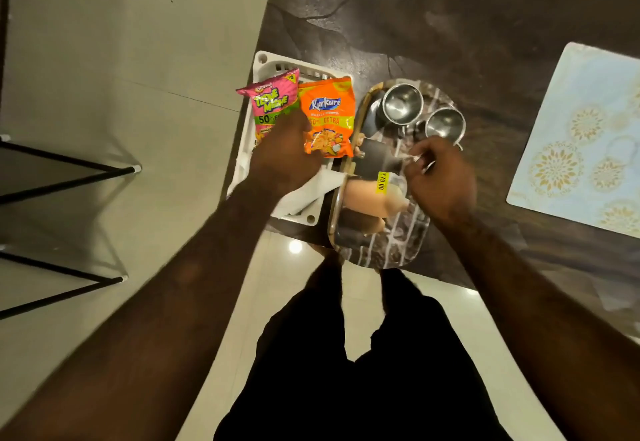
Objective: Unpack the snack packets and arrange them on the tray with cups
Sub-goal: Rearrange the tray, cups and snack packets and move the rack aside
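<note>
A pink snack packet (272,103) and an orange Kurkure packet (329,115) lie side by side over a white plastic basket (263,63). My left hand (284,153) rests on the lower ends of both packets, gripping them. To the right is a dark marble-patterned oval tray (398,243) with two steel cups (403,103) (445,125) at its far end. A clear packet of pale biscuits (370,194) with a yellow price sticker lies on the tray. My right hand (440,181) pinches the top edge of that clear wrapper.
The tray and basket sit at the corner of a dark stone table (450,7). A pale blue patterned placemat (588,135) lies to the right. Black metal legs of a stand (69,177) are on the tiled floor at the left. White paper (311,191) lies in the basket.
</note>
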Tool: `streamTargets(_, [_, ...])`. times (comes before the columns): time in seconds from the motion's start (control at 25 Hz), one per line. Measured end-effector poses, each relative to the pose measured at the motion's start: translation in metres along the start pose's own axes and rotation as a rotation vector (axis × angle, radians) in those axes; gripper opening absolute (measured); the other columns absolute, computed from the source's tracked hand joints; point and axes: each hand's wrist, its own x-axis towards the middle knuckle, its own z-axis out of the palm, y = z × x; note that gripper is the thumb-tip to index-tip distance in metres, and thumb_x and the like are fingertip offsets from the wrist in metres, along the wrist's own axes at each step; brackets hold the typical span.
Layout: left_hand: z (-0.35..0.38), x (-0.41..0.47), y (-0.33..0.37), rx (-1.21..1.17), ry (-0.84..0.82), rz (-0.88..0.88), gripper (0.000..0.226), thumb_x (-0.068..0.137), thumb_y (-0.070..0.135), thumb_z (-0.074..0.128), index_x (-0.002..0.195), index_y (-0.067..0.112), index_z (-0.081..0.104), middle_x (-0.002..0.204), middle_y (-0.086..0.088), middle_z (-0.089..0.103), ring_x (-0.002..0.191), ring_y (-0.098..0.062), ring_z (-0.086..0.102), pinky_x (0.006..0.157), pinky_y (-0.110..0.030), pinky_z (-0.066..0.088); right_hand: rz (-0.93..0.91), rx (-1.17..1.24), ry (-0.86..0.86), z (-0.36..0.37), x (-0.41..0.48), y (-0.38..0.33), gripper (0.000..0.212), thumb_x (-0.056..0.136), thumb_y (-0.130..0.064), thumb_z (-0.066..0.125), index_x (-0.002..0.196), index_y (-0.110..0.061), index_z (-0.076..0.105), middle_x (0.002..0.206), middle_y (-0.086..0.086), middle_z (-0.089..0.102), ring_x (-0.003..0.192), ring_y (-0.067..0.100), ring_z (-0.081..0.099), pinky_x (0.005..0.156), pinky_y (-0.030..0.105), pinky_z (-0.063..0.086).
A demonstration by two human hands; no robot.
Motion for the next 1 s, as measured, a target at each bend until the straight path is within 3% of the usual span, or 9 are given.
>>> streamTargets(0.08, [0.019,0.016,0.043,-0.05,-0.045,0.11,0.054,0.081,0.026,0.074,0.126,0.007,0.049,0.124,-0.017,0.055,0.115,-0.034,0.054,0.092,-0.044,0.048,-0.028,-0.045,0.131,-0.02,0.018,0.012,0.042,0.077,-0.035,0.05,0.114,-0.024,0.066,0.113,0.004,0.066,0.107,0.028,0.062,0.082,0.027,0.038])
streamTargets(0.16, [0.037,0.036,0.083,-0.02,0.0,0.18,0.066,0.077,0.027,0.074,0.133,0.007,0.045,0.128,-0.017,0.049,0.118,-0.037,0.052,0.094,-0.047,0.047,-0.022,-0.135,0.154,-0.038,0.042,0.029,0.059,0.076,-0.04,0.06,0.132,-0.02,0.059,0.127,0.014,0.059,0.119,0.038,0.055,0.094,0.032,0.036])
streamTargets(0.32, [0.075,0.073,0.118,0.197,-0.013,0.144,0.095,0.071,0.041,0.079,0.149,0.014,0.032,0.139,-0.02,0.041,0.125,-0.042,0.049,0.101,-0.045,0.047,-0.055,-0.177,-0.152,-0.047,0.081,0.051,0.095,0.071,-0.043,0.077,0.155,-0.029,0.036,0.143,0.017,0.045,0.132,0.043,0.047,0.108,0.049,0.045])
streamTargets(0.56, [0.097,0.077,0.112,0.179,0.036,0.186,0.077,0.077,0.031,0.076,0.139,0.003,0.039,0.133,-0.021,0.048,0.122,-0.041,0.05,0.098,-0.047,0.042,-0.153,-0.085,-0.215,-0.031,0.083,0.054,0.088,0.069,-0.035,0.079,0.152,-0.027,0.048,0.132,0.015,0.05,0.122,0.038,0.056,0.104,0.04,0.05])
streamTargets(0.76, [0.09,0.088,0.104,0.2,0.042,0.236,0.076,0.07,0.028,0.082,0.131,0.003,0.042,0.131,-0.02,0.049,0.115,-0.042,0.055,0.089,-0.048,0.048,-0.03,0.055,-0.021,-0.005,0.073,0.047,0.076,0.075,-0.032,0.079,0.145,-0.021,0.05,0.134,0.009,0.047,0.119,0.029,0.059,0.089,0.029,0.047])
streamTargets(1.0, [0.087,0.086,0.098,0.215,0.029,0.261,0.076,0.069,0.025,0.082,0.131,0.008,0.043,0.13,-0.019,0.046,0.109,-0.043,0.058,0.085,-0.049,0.051,0.066,0.073,0.081,0.003,0.073,0.025,0.078,0.078,-0.036,0.082,0.143,-0.012,0.047,0.14,0.012,0.043,0.123,0.03,0.058,0.094,0.031,0.049])
